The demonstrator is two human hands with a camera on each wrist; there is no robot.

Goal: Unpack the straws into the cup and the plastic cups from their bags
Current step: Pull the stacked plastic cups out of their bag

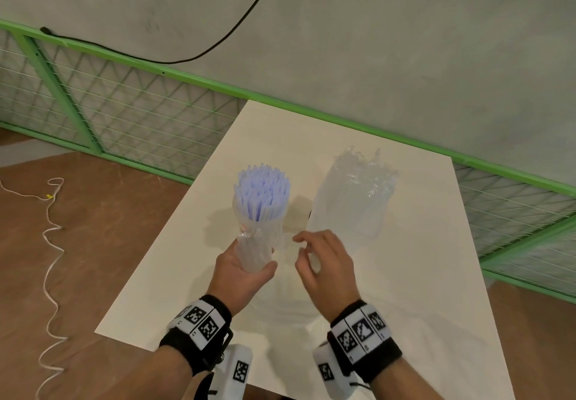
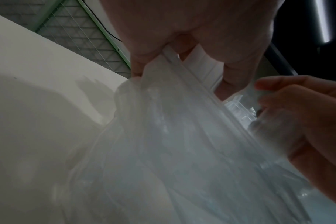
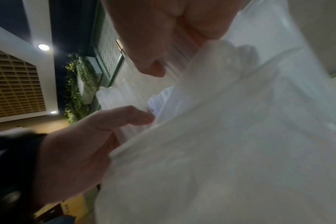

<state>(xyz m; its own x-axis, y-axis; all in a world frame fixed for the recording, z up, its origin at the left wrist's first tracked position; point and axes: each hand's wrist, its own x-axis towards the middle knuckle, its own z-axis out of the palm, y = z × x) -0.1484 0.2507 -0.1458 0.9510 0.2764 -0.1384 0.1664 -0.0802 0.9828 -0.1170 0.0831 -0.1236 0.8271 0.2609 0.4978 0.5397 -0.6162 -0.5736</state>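
Head view: left hand (image 1: 241, 270) grips the straws (image 1: 261, 195), upright above the counter (image 1: 405, 275), their bag (image 1: 258, 253) bunched low. Right hand (image 1: 327, 262) pinches that bag's film. Bagged cups (image 1: 355, 187) wait far right, seemingly unopened; no cup holds straws yet.

A white table (image 1: 405, 259) stands by a green mesh fence (image 1: 131, 103); a white cord (image 1: 50, 244) snakes across the floor
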